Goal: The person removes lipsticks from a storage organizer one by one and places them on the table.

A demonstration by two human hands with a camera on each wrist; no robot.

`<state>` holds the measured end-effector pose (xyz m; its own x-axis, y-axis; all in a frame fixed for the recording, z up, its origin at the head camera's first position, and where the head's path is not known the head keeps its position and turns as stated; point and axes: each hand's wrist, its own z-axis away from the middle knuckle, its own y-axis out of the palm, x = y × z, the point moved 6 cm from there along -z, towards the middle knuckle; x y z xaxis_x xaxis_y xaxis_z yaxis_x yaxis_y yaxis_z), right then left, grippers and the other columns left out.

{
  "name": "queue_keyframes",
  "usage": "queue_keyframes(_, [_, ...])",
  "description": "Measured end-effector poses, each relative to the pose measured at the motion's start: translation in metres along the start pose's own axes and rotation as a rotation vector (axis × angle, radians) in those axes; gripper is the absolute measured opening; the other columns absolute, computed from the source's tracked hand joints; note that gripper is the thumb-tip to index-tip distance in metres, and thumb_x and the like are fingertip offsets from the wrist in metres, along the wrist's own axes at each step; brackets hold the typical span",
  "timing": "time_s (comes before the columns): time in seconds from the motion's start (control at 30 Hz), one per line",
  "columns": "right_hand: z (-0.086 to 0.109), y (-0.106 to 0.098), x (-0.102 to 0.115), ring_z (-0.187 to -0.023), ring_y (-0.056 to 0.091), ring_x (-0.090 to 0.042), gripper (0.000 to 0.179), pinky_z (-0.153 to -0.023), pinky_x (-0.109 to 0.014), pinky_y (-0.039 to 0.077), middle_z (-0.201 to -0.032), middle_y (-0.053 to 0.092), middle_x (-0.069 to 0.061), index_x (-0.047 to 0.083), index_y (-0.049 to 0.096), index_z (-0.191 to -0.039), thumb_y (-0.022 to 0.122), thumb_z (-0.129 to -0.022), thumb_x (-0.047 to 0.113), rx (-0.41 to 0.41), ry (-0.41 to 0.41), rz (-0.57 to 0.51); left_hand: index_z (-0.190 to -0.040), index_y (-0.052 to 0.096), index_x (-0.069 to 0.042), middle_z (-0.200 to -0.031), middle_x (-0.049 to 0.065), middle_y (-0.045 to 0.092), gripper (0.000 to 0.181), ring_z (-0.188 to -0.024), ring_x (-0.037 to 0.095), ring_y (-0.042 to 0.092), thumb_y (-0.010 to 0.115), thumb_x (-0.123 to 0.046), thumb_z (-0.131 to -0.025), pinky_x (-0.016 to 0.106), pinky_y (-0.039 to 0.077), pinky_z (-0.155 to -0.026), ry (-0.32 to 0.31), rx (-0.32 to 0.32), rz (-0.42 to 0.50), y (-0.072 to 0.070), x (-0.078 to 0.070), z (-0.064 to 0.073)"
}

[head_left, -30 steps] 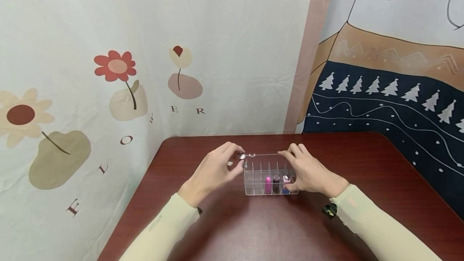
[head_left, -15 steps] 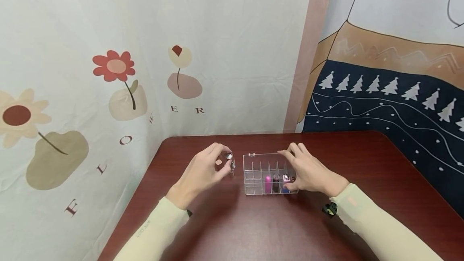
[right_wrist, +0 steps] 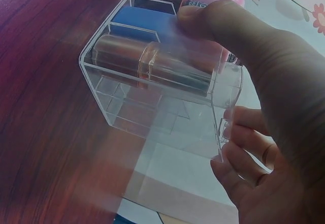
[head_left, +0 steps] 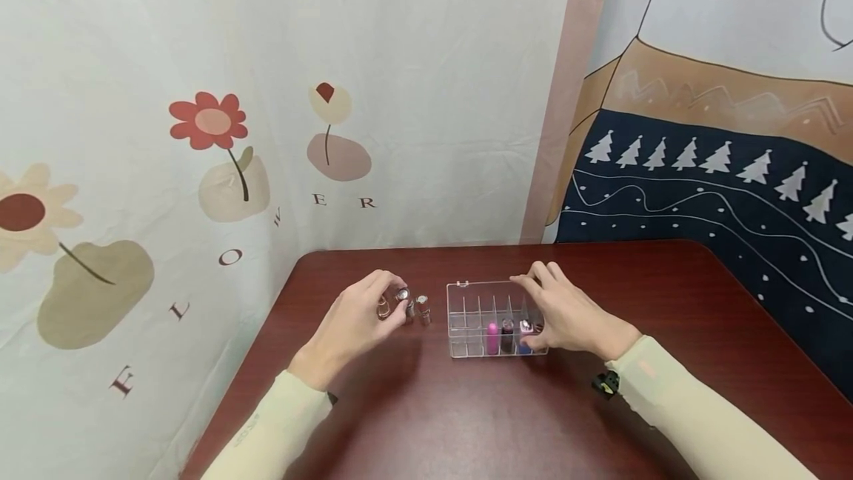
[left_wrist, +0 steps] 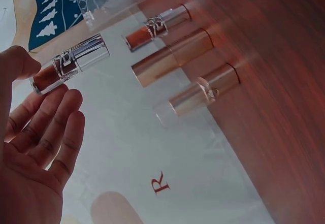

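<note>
My left hand (head_left: 353,321) pinches a silver and reddish lipstick tube (left_wrist: 68,64) by its reddish end, between thumb and fingertips. Its silver end points toward the table. Beside it stand a matching silver and red tube (left_wrist: 157,27), a rose-gold tube (left_wrist: 172,57) and a gold tube with a clear end (left_wrist: 203,91). My right hand (head_left: 573,310) holds the right side of a clear divided organizer (head_left: 466,321), thumb in front and fingers behind. In its front row sit a pink tube (head_left: 492,339), a dark one (head_left: 507,338), a blue one (right_wrist: 139,23) and a brownish tube (right_wrist: 122,54) at the end.
The organizer and tubes stand on a reddish-brown table (head_left: 466,413). Behind it hangs a pale cloth with flowers and letters (head_left: 433,95). At the right is a dark blue panel with white trees (head_left: 700,191).
My left hand has moved left, away from the organizer's left edge, with the tube in its grip. The standing silver tube has come into view beside it. My right hand stays in place.
</note>
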<state>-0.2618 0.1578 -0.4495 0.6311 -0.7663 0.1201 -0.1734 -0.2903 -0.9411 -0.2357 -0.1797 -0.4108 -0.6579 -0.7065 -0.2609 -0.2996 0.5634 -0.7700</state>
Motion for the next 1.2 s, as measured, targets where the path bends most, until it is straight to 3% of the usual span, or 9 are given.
queue_keyframes(0.2, [-0.001, 0.001, 0.0, -0.115, 0.05, -0.021, 0.103, -0.083, -0.034, 0.064, -0.122, 0.058, -0.004, 0.005, 0.069, -0.155, 0.115, -0.07, 0.04, 0.0, -0.001, 0.005, -0.112, 0.074, -0.017, -0.103, -0.006, 0.075, 0.022, -0.081, 0.011, 0.072, 0.086, -0.006, -0.097, 0.025, 0.061, -0.072, -0.011, -0.005, -0.005, -0.002, 0.007, 0.007])
queue_keyframes(0.37, [-0.001, 0.002, 0.0, -0.115, 0.051, -0.021, 0.103, -0.084, -0.035, 0.065, -0.122, 0.059, -0.004, 0.005, 0.069, -0.155, 0.115, -0.07, 0.04, -0.005, -0.005, 0.007, -0.112, 0.075, -0.019, -0.104, -0.009, 0.075, 0.022, -0.083, 0.006, 0.072, 0.087, -0.008, -0.097, 0.025, 0.061, -0.074, -0.057, 0.011, -0.008, -0.004, 0.017, 0.015])
queue_keyframes(0.57, [0.0, 0.002, 0.0, -0.115, 0.05, -0.022, 0.104, -0.084, -0.034, 0.065, -0.122, 0.058, -0.004, 0.005, 0.068, -0.155, 0.114, -0.07, 0.041, -0.007, -0.007, 0.012, -0.111, 0.074, -0.02, -0.104, -0.011, 0.076, 0.023, -0.09, 0.009, 0.079, 0.086, -0.008, -0.096, 0.03, 0.063, -0.078, -0.106, 0.038, -0.026, -0.005, 0.029, 0.025])
queue_keyframes(1.2, [0.0, 0.002, 0.0, -0.115, 0.05, -0.022, 0.103, -0.084, -0.034, 0.064, -0.121, 0.058, -0.003, 0.005, 0.068, -0.155, 0.114, -0.07, 0.041, -0.014, -0.007, 0.012, -0.109, 0.075, -0.025, -0.1, -0.013, 0.075, 0.021, -0.087, 0.008, 0.073, 0.087, -0.015, -0.096, 0.033, 0.06, -0.077, -0.231, 0.097, -0.106, -0.004, 0.069, 0.04])
